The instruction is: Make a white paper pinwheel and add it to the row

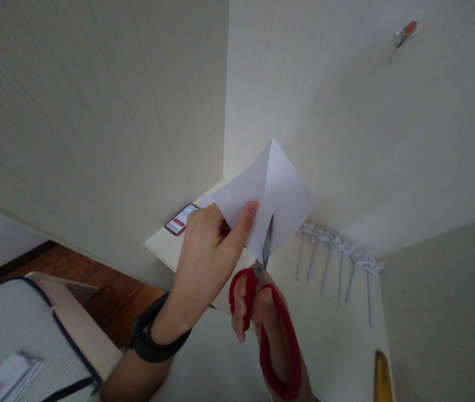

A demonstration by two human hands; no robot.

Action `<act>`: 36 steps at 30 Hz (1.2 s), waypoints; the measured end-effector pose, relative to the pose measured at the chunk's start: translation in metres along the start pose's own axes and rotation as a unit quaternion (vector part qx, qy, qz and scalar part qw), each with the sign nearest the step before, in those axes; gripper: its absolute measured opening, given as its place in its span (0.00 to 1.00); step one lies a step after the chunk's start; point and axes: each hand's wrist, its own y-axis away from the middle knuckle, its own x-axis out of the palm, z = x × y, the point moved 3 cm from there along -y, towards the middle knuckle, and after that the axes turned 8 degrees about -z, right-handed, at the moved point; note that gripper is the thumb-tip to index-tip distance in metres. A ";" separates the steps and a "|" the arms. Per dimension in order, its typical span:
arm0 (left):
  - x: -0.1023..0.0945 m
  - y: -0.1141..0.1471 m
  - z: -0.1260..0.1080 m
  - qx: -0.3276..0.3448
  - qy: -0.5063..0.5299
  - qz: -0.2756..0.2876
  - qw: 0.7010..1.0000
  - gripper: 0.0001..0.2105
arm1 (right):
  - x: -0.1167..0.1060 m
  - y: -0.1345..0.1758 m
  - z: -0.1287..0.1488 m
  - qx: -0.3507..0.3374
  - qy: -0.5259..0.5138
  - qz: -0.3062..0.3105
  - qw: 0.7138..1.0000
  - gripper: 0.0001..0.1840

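Pinched between the thumb and fingers of my left hand is a white square of paper with a crease running down from its top corner. My right hand has its fingers through the red handles of a pair of scissors. The scissor blades point up at the paper's lower corner, one blade lying in front of the sheet along the crease. Part of the other blade is hidden by the paper. A dark band circles my left wrist.
A phone with its screen lit lies on the white tabletop to the left. Several folded paper pinwheel-like pieces on sticks lie in a row on the right. A yellow tool sits at lower right. Folded papers rest on a cushioned seat.
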 end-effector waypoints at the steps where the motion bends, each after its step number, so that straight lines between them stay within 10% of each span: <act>1: 0.000 0.000 0.000 0.002 0.001 0.001 1.000 0.18 | 0.000 0.000 -0.001 -0.003 0.002 0.000 1.000 0.36; 36: 0.000 -0.001 0.001 0.015 0.001 0.005 1.000 0.19 | -0.003 0.005 0.004 -0.010 0.004 -0.010 1.000 0.34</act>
